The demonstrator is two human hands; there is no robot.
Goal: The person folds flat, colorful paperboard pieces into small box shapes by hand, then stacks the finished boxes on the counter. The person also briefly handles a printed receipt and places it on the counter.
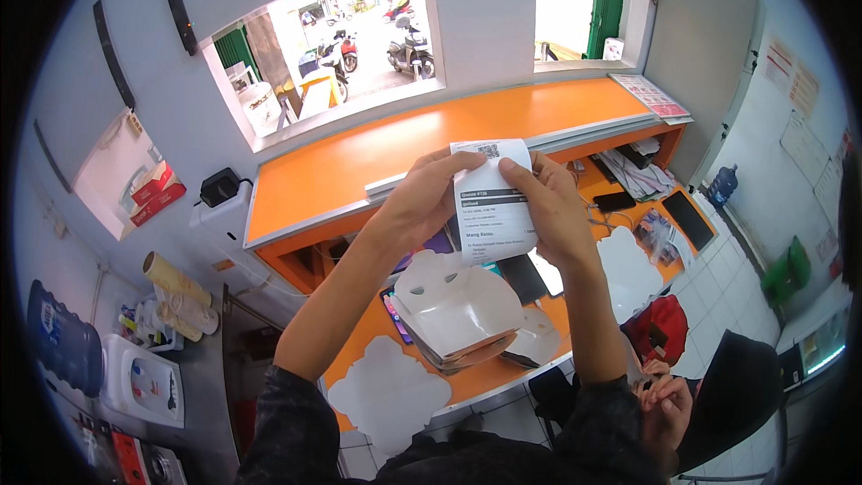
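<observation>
Both my hands hold up a white printed receipt (pixel 492 220) over the orange desk. My left hand (pixel 429 184) pinches its left edge, thumb on the printed face near a square code. My right hand (pixel 555 202) grips the upper right side, thumb also on the front; the fingers behind the paper are partly hidden. Below the receipt lies a stack of unfolded white paper food boxes (pixel 458 305) with brown undersides. One flat box blank (pixel 386 400) rests at the desk's near left, and another blank (pixel 627 274) lies to the right.
Phones (pixel 615 201) and a black tablet (pixel 689 221) lie on the desk. Behind runs a raised orange counter (pixel 359 166) under two window openings. Another person's hands (pixel 663 395) are close at right, by a red cloth item (pixel 660 328). A water dispenser (pixel 148 386) stands left.
</observation>
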